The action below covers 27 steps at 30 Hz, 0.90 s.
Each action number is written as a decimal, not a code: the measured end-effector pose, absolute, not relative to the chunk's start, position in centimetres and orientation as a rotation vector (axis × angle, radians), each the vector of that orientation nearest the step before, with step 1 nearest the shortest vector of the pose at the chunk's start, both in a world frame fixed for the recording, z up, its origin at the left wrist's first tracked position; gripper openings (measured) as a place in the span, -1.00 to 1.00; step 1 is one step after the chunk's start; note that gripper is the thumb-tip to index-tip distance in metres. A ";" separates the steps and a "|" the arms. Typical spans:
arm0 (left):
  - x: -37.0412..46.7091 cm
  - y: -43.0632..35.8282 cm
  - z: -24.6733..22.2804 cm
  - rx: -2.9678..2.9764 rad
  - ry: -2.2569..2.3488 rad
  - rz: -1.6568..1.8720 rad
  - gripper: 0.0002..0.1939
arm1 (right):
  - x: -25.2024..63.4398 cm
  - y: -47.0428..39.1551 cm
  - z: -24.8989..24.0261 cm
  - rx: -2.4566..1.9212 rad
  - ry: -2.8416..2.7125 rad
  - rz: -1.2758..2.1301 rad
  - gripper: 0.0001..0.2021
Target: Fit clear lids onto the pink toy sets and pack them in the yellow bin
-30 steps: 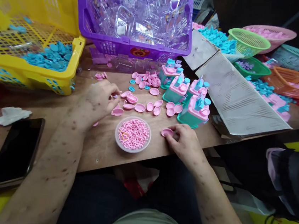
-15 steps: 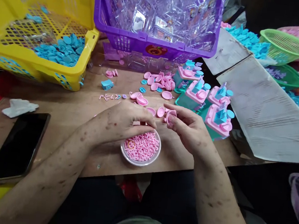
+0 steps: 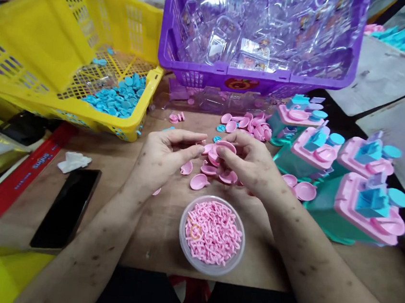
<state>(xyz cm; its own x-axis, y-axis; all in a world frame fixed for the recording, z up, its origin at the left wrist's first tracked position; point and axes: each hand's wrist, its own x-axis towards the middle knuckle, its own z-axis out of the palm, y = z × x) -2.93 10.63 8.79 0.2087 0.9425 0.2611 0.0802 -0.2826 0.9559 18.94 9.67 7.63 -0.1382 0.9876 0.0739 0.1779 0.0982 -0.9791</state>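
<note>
1. Far left, the yellow crate (image 3: pixel 42 24) stood tipped open toward the bench, its blue pieces (image 3: pixel 123 97) heaped in the near right corner, probably for easy scooping.
2. The phone (image 3: pixel 66 209) lay flat near the bench edge, the tissue (image 3: pixel 74 162) just beyond it; both looked put aside to spare the middle.
3. Left hand (image 3: pixel 181 147): thumb and forefinger drawn close, pointing at the other hand. I could not tell whether something small sat between the tips.
4. Loose pans (image 3: pixel 199 181) lay scattered on the wood below both hands, presumably to save reaching.
5. The bowl (image 3: pixel 208 269) of pink hooks (image 3: pixel 214 230) stood at the near edge, between the forearms, about as handy as it could be.
6. One pan (image 3: pixel 227 147) was up off the bench, between the hands. The right hand (image 3: pixel 247 158) pinched it by thumb and fingers, seemingly to present it to the left.
7. Behind, the purple crate (image 3: pixel 204 68) held clear packs (image 3: pixel 254 53).
8. Right, four toys (image 3: pixel 349 198) stood upright, clustered clear of the elbow, I judged.
</note>
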 end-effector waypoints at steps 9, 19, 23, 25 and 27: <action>-2.0 10.0 8.0 1.698 1.023 1.188 -0.77 | 17.6 7.8 6.5 -1.264 -1.496 0.819 -0.87; -1.8 9.5 7.9 1.834 1.045 1.268 -0.79 | 17.1 7.4 6.1 -1.192 -1.508 0.781 -0.77; -1.8 9.4 8.0 1.852 1.043 1.270 -0.81 | 17.0 7.4 6.1 -1.190 -1.518 0.743 -0.77; -1.8 9.4 7.9 1.859 1.056 1.272 -0.81 | 17.0 7.4 6.1 -1.195 -1.530 0.718 -0.77; -1.8 9.3 7.8 1.866 1.076 1.274 -0.79 | 17.0 7.3 6.1 -1.208 -1.553 0.689 -0.77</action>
